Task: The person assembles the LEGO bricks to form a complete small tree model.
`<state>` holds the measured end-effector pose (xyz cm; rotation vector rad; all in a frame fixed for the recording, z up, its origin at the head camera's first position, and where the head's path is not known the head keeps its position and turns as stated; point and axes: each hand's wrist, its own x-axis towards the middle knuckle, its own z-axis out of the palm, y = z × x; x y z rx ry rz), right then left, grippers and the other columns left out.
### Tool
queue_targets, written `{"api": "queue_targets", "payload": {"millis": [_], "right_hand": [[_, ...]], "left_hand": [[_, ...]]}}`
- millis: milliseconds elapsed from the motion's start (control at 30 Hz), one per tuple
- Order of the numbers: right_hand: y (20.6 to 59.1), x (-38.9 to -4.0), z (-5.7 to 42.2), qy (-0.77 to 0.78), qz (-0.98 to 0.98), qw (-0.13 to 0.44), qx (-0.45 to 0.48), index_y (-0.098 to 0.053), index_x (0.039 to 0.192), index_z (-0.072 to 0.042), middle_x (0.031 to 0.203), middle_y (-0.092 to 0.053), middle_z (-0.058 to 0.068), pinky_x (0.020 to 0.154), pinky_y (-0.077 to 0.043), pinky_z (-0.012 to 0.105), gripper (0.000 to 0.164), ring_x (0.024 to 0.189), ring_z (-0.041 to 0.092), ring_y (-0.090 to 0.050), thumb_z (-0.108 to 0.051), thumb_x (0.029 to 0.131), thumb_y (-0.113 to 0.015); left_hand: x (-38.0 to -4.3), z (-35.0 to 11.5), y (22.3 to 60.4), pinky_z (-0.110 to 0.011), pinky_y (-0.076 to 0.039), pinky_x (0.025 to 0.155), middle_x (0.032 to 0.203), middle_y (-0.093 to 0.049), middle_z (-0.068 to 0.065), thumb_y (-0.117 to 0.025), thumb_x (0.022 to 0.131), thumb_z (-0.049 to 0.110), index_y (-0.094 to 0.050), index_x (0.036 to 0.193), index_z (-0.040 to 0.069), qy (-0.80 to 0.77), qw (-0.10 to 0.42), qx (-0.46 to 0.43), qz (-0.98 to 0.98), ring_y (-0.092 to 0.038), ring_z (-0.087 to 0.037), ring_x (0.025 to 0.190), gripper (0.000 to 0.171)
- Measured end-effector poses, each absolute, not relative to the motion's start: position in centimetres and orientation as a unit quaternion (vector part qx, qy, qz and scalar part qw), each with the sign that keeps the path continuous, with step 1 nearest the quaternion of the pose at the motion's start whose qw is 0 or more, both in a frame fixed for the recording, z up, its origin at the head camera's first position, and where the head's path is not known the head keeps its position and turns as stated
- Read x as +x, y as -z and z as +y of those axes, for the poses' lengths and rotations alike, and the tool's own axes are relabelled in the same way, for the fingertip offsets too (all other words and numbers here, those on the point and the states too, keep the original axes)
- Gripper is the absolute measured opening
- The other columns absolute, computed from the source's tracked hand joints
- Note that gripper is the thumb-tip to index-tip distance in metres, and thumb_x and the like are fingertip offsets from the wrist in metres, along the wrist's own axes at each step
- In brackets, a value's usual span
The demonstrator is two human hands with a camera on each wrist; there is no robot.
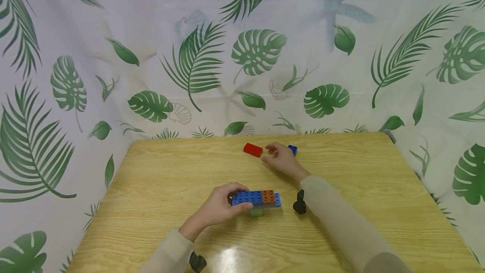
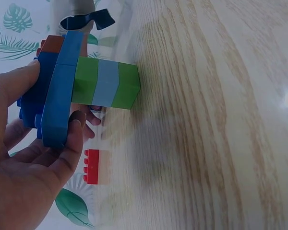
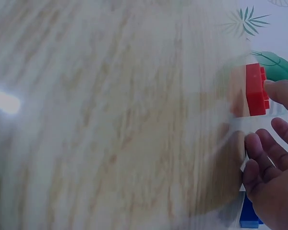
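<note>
My left hand (image 1: 219,205) grips the left end of a toy-brick build (image 1: 251,197), thumb in front and fingers behind. Its top layer has blue bricks and an orange brick (image 1: 268,196) over a longer blue layer. In the left wrist view, a column of green and light blue bricks (image 2: 108,84) stands under it, its foot at the tabletop. My right hand (image 1: 284,160), fingers loosely bent and holding nothing, is just right of a red brick (image 1: 252,150). A blue brick (image 1: 292,149) lies partly hidden behind that hand.
The wooden table (image 1: 170,167) ends at the back against a white curtain (image 1: 212,113) printed with green leaves. Each wrist carries a dark camera mount, one on the right sleeve (image 1: 333,210) and one on the left.
</note>
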<state>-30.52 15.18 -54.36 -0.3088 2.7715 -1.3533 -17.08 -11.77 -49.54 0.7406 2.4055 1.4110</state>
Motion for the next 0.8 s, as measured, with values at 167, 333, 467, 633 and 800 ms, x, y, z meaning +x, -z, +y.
{"api": "queue_targets", "payload": {"millis": [167, 333, 467, 633, 800], "right_hand": [[54.9, -31.0, 14.4, 0.416, 0.904, 0.019, -0.093, -0.062, 0.138, -0.001, 0.135, -0.067, 0.021, 0.105, -0.051, 0.053, 0.051, 0.122, 0.036, -0.063, -0.030, 0.098, -0.075], [54.9, -31.4, 13.9, 0.396, 0.915, 0.022, -0.078, -0.061, 0.141, -0.004, 0.138, -0.065, 0.019, 0.109, -0.049, 0.054, 0.058, 0.127, 0.037, -0.062, -0.037, 0.096, -0.075], [55.2, -31.7, 13.6, 0.381, 0.922, 0.020, -0.071, -0.062, 0.140, -0.006, 0.136, -0.065, 0.017, 0.107, -0.050, 0.054, 0.060, 0.126, 0.036, -0.062, -0.042, 0.095, -0.075], [55.5, -31.8, 13.5, 0.359, 0.931, -0.002, -0.074, -0.067, 0.136, -0.008, 0.130, -0.067, 0.016, 0.103, -0.053, 0.053, 0.054, 0.119, 0.035, -0.065, -0.042, 0.095, -0.074], [55.5, -31.5, 13.5, 0.367, 0.928, -0.018, -0.070, -0.069, 0.136, -0.005, 0.128, -0.069, 0.019, 0.100, -0.054, 0.054, 0.052, 0.116, 0.036, -0.067, -0.037, 0.096, -0.073]], "left_hand": [[-17.0, -11.8, 49.5, -0.024, -0.052, 0.070, 0.113, -0.073, -0.003, -0.080, 0.096, 0.033, -0.071, 0.128, 0.015, -0.485, 0.127, 0.255, 0.827, -0.063, -0.009, 0.085, 0.038], [-17.1, -11.8, 49.4, -0.023, -0.052, 0.068, 0.112, -0.073, -0.003, -0.081, 0.095, 0.033, -0.070, 0.128, 0.015, -0.485, 0.124, 0.259, 0.826, -0.063, -0.009, 0.083, 0.038], [-17.2, -11.9, 49.4, -0.023, -0.052, 0.068, 0.111, -0.073, -0.003, -0.080, 0.095, 0.033, -0.070, 0.128, 0.015, -0.483, 0.124, 0.258, 0.828, -0.062, -0.008, 0.082, 0.038], [-17.2, -11.9, 49.4, -0.023, -0.052, 0.068, 0.110, -0.073, -0.003, -0.080, 0.096, 0.033, -0.070, 0.128, 0.015, -0.482, 0.123, 0.262, 0.827, -0.062, -0.008, 0.082, 0.038], [-17.1, -11.8, 49.4, -0.023, -0.051, 0.067, 0.111, -0.073, -0.004, -0.080, 0.096, 0.033, -0.070, 0.128, 0.014, -0.485, 0.124, 0.262, 0.825, -0.061, -0.008, 0.081, 0.038]]}}
